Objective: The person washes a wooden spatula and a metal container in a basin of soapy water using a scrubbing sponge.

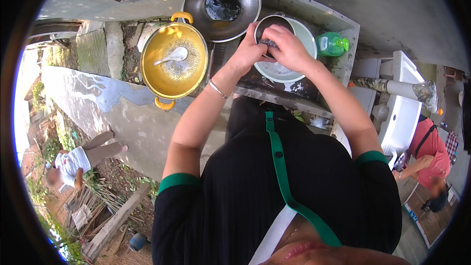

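My left hand (247, 52) grips the rim of a small metal bowl (273, 21), which is tilted over a pale basin (306, 40). Inside the bowl, the fingers of my right hand (285, 46) press on a dark, coarse scouring pad (265, 42) that looks like steel wool and is partly hidden. Suds and water show in the basin below my hands. The basin stands in a stone sink trough (336, 81). A green pump bottle of liquid soap (331, 44) lies on its side, right of the basin.
A large wok (195, 7) with dark water sits at the upper left. Beside it is a yellow two-handled pan (151, 59) holding a white spoon (177, 54). A person (73, 162) is at far left, another (430, 154) at right by a white sink (401, 117).
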A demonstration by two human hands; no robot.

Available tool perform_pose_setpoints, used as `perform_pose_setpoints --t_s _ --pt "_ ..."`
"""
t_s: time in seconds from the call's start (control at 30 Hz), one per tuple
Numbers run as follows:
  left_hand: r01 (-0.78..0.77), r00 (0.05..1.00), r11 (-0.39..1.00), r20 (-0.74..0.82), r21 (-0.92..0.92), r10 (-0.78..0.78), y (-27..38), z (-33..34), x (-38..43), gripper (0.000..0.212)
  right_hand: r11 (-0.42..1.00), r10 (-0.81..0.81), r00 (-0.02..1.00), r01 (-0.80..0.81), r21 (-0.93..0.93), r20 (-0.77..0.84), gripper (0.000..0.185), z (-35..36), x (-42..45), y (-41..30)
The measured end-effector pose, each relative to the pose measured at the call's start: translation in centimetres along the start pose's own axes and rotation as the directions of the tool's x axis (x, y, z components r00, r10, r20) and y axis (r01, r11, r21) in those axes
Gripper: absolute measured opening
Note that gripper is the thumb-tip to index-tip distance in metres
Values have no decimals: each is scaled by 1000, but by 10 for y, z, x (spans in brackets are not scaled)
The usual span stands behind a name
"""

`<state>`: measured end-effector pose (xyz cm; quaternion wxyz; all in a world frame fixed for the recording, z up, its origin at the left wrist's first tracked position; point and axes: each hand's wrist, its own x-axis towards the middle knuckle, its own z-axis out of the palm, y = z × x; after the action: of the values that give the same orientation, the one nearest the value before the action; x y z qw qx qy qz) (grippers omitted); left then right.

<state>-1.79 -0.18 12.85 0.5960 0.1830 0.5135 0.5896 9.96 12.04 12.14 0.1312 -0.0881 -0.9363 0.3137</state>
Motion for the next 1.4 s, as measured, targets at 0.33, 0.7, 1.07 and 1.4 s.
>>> perform_pose_setpoints --t_s 0.33,0.7,1.07,1.4 --pt "-32 999 999 31 31 31 -2 -13 1 78 992 16 996 -5 -129 83 25 -5 -4 3" --pt "51 999 997 20 -57 -50 -11 0 -1 81 968 38 996 -57 -245 -81 21 6 1 7" --pt "48 998 995 -32 91 -45 -13 -17 8 77 1000 1 995 1 17 -102 21 21 -2 -3" --pt "11 1000 999 -3 47 -11 -25 -30 6 85 997 72 994 -73 12 78 24 13 -11 16"
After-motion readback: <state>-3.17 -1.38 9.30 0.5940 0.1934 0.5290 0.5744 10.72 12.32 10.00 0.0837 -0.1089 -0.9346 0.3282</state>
